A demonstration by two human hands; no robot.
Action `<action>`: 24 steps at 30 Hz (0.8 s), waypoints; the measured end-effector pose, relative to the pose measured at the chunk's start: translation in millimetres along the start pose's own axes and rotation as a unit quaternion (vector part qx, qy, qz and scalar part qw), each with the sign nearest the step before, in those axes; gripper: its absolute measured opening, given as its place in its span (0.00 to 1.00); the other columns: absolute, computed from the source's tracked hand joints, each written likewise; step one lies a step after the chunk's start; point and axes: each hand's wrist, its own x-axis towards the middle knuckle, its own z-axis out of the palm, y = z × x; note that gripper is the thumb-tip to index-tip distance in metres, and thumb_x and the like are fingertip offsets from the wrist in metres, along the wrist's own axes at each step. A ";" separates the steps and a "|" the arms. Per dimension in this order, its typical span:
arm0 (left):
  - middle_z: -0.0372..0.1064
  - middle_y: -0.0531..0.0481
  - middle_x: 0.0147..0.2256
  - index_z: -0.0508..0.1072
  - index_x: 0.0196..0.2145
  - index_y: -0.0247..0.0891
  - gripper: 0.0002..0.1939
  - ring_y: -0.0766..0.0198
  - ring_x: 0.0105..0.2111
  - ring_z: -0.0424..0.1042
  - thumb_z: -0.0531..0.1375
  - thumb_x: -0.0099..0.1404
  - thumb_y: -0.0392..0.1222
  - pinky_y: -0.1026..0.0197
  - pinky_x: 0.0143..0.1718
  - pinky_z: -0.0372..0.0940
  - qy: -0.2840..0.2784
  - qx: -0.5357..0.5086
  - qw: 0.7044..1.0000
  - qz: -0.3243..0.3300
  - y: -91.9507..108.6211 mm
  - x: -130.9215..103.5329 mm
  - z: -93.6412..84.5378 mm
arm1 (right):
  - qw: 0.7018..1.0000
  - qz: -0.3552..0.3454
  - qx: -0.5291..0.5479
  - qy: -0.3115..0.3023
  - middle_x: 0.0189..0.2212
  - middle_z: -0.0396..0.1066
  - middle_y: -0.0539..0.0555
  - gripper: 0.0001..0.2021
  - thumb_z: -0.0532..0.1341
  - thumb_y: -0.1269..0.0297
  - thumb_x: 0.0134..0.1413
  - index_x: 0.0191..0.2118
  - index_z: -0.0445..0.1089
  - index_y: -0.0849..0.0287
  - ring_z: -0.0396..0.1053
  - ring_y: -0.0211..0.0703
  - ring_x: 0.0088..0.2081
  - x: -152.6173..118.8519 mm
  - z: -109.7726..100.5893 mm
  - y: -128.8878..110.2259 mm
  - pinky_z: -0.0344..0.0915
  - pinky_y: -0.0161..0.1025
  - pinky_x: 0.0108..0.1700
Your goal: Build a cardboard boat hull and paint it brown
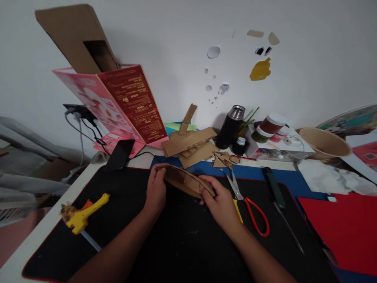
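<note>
A curved, hollow cardboard piece is held between both hands above the black mat. My left hand grips its left end, with the fingers closed on the rim. My right hand pinches the right end, thumb on the near side. Just right of my right hand lie scissors with red handles, their blades partly open. A yellow glue gun with a glue stick rests on the mat to the left.
Cardboard scraps, a black flask and paint jars stand along the back. A green-handled knife and red sheet are at right. A phone and pink box are at back left.
</note>
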 end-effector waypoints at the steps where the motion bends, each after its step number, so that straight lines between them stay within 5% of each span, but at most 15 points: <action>1: 0.71 0.52 0.34 0.76 0.39 0.42 0.10 0.58 0.36 0.70 0.58 0.65 0.46 0.61 0.34 0.63 0.001 0.018 1.000 0.011 0.9 -0.1 -0.6 | 1.000 0.000 0.002 -0.003 0.37 0.80 0.52 0.17 0.60 0.60 0.64 0.55 0.74 0.56 0.78 0.40 0.25 -0.5 0.3 -0.4 0.74 0.35 0.30; 14: 0.73 0.50 0.38 0.76 0.45 0.42 0.13 0.57 0.37 0.71 0.59 0.70 0.51 0.59 0.37 0.66 -0.038 0.031 0.998 0.034 -2.7 -4.4 -0.2 | 1.000 0.021 0.017 -0.007 0.35 0.80 0.52 0.18 0.59 0.58 0.65 0.57 0.73 0.57 0.77 0.40 0.25 1.4 -2.1 0.8 0.71 0.35 0.29; 24: 0.73 0.51 0.34 0.78 0.37 0.42 0.10 0.56 0.38 0.70 0.55 0.66 0.43 0.58 0.40 0.63 0.014 0.059 0.997 0.045 8.2 -1.3 -1.6 | 1.000 0.009 -0.013 -0.020 0.38 0.81 0.52 0.18 0.59 0.60 0.65 0.57 0.74 0.55 0.78 0.41 0.26 -3.1 0.0 -4.5 0.74 0.37 0.33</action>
